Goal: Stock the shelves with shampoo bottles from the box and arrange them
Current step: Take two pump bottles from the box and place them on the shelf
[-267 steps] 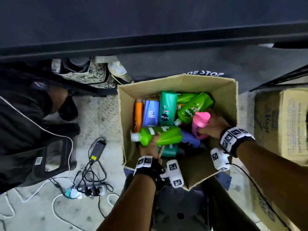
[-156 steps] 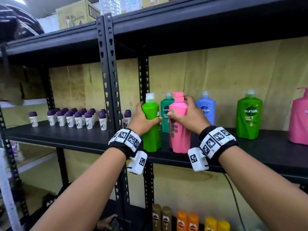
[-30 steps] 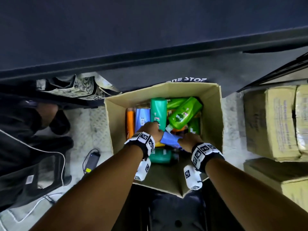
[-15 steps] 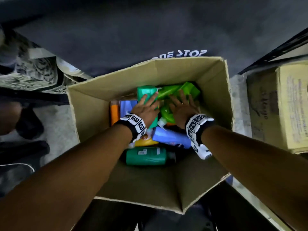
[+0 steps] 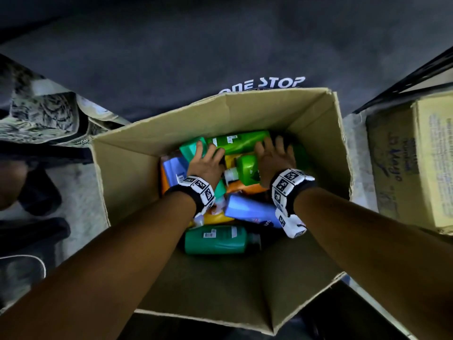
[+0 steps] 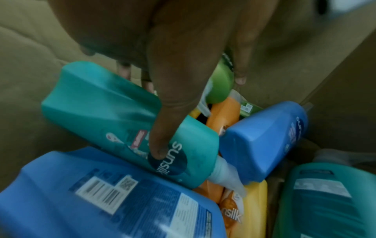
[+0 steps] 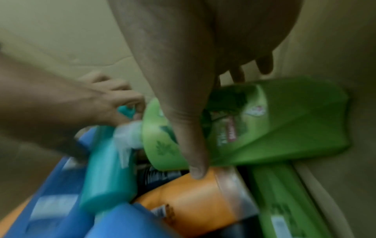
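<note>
An open cardboard box (image 5: 127,173) on the floor holds several shampoo bottles lying loose. My left hand (image 5: 204,160) grips a teal Sunsilk bottle (image 6: 114,112), with the thumb (image 6: 160,141) on its label and the fingers round its far side. My right hand (image 5: 274,159) grips a light green bottle (image 5: 247,169) with a white cap; in the right wrist view the thumb (image 7: 193,153) crosses that green bottle (image 7: 284,125). A second green bottle (image 5: 240,141) lies across the back. Nearer me lie a blue bottle (image 5: 250,212) and a dark green one (image 5: 215,239).
Another blue bottle (image 5: 172,168) and orange and yellow ones fill the box's left and bottom. A closed carton (image 5: 416,165) stands right of the box. A dark surface lettered ONE STOP (image 5: 264,83) lies behind. Patterned cloth (image 5: 41,111) and a person's leg are at the left.
Both hands went from the blue bottle deeper into the box, onto the teal and light green bottles. The green bottle has turned, so its white cap shows. The view has come closer.
</note>
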